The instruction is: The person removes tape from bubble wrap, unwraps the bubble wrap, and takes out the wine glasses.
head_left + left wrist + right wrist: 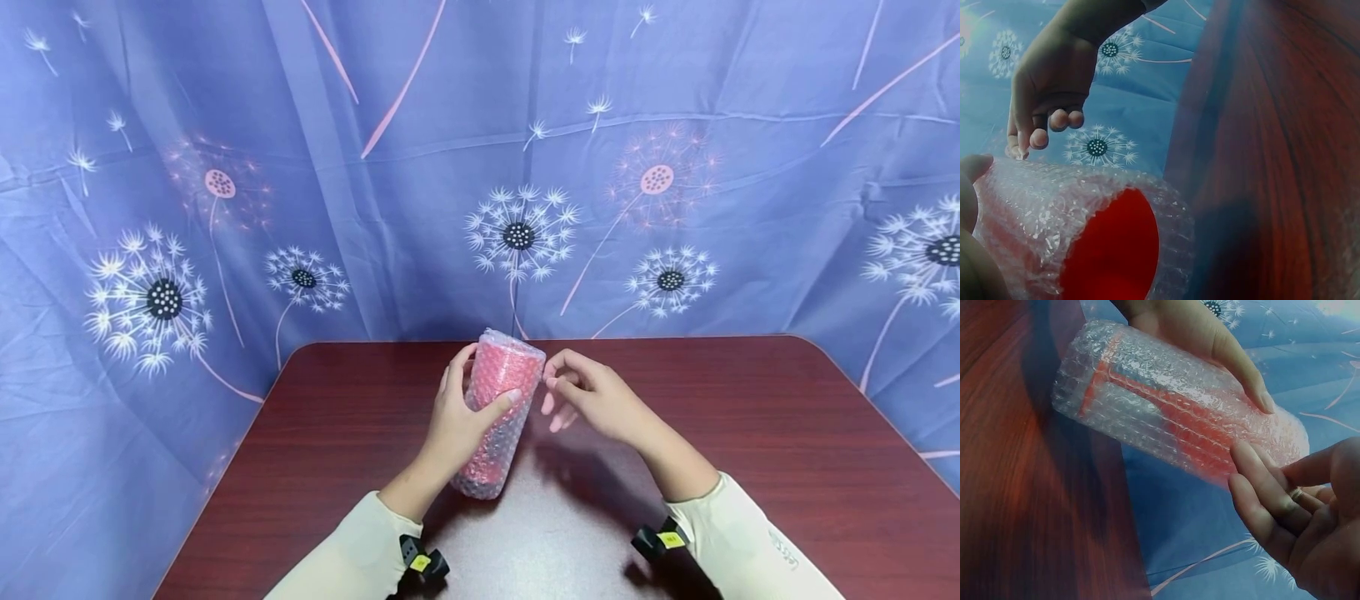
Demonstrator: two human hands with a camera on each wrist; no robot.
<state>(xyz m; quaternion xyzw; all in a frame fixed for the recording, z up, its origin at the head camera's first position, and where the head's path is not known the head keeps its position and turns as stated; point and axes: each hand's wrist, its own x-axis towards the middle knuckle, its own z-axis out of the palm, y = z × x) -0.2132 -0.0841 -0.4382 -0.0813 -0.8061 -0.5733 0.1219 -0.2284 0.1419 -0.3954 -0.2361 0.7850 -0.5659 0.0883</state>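
Observation:
A red object with a flat round end and a narrow middle, shaped like a goblet, is rolled in clear bubble wrap (501,417); the wrap blurs its exact kind. My left hand (463,417) grips the tilted bundle from the left, thumb across its near side. On the upper right, my right hand (596,396) pinches the wrap's edge between thumb and index finger, the other fingers loosely bent. The left wrist view shows the red round end (1116,250) through the wrap. From the right wrist, the red narrow part (1135,387) shows between the end and the wider part.
The bundle is held over a dark red wooden table (337,433) with rounded far corners. A blue dandelion-print cloth (420,208) hangs behind the table and along its left side. Black wrist cameras sit at both cream sleeves (352,550).

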